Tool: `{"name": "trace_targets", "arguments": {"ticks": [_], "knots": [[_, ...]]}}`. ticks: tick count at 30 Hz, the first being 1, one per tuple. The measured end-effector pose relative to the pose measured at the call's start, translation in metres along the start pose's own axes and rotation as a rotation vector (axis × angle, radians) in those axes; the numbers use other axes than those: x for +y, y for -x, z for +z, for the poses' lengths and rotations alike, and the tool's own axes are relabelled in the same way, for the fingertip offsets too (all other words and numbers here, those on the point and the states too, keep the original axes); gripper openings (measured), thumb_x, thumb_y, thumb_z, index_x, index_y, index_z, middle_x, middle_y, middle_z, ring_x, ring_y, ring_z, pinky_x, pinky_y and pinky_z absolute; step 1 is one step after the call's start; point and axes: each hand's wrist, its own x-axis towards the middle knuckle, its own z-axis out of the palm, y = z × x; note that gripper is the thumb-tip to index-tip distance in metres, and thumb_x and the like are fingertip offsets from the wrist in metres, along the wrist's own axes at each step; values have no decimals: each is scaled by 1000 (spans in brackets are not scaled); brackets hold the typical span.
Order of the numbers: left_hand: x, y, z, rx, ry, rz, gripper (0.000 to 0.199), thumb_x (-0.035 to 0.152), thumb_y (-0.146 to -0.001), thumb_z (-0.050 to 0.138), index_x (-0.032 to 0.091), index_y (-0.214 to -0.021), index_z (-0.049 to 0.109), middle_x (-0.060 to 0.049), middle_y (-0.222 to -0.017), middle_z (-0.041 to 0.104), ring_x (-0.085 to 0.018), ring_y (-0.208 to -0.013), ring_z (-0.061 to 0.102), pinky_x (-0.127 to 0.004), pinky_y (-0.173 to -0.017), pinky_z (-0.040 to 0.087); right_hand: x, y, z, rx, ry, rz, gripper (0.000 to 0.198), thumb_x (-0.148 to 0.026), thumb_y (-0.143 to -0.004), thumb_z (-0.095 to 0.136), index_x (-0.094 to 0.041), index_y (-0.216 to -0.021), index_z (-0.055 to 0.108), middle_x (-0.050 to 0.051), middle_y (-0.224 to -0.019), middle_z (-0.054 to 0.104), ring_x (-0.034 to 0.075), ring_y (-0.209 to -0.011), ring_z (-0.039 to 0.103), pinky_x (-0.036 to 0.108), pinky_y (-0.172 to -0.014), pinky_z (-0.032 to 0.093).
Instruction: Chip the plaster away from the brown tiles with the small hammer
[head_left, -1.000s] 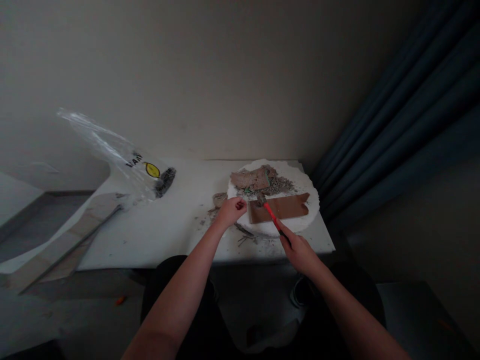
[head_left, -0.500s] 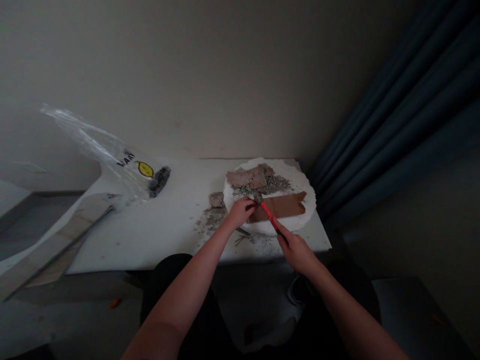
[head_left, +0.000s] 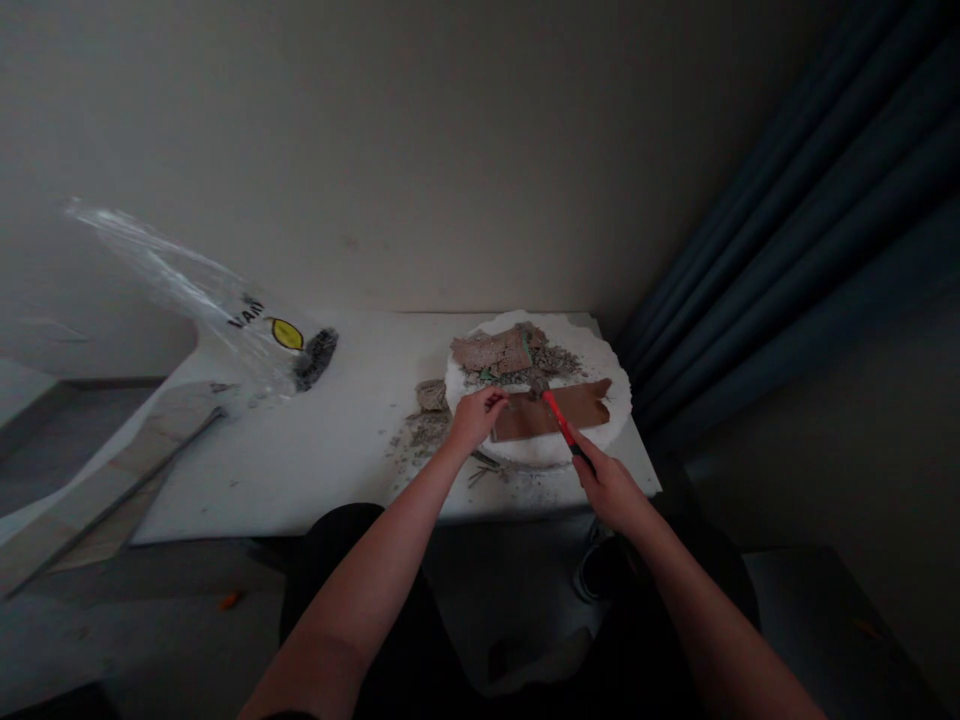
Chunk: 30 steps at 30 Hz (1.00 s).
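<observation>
My right hand is wrapped round the red-and-black handle of a hammer. The hammer's dull grey head is over a flat brown strip, notched at its right end; whether they touch I cannot tell. At the strip's left end, my left hand is closed in a pinch, and what its fingertips hold is too small to make out. Beneath the strip is a white rounded sheet with a ragged edge. Behind the strip, a cracked, brownish textured piece lies among grey crumbs.
Left of the sheet, another rough chunk and grey debris lie on the white table. A clear plastic bag with dark contents stands further left, near long flat boards. A blue curtain hangs at the right.
The hammer has shifted right along the brown strip, away from my left fingers. My left hand has stayed near the strip's left end, moving only slightly left.
</observation>
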Motion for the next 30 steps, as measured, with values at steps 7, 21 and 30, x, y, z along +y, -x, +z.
{"name": "trace_targets", "arguments": {"ticks": [7, 21, 30], "knots": [[0, -2, 3, -17, 6, 18, 16, 32, -86, 58, 21, -93, 68, -1, -87, 73, -15, -81, 66, -28, -81, 51, -1, 0, 0, 8, 11, -8, 57, -29, -96, 39, -22, -153, 35, 4, -70, 65, 20, -61, 56, 29, -61, 41], [2, -3, 6, -22, -56, 53, 16, 32, -87, 58, 22, -93, 69, -2, -89, 74, -17, -83, 67, -29, -80, 50, 4, -1, 2, 2, 0, -19, 57, -30, -98, 38, -24, -154, 32, 10, -97, 72, 26, -87, 66, 36, -78, 47], [1, -3, 7, -14, -105, 81, 17, 31, -88, 57, 22, -96, 69, -1, -91, 74, -17, -85, 67, -29, -80, 49, 4, -1, 3, 6, 18, -28, 57, -30, -97, 38, -23, -154, 32, 7, -83, 70, 23, -71, 63, 33, -70, 45]]}}
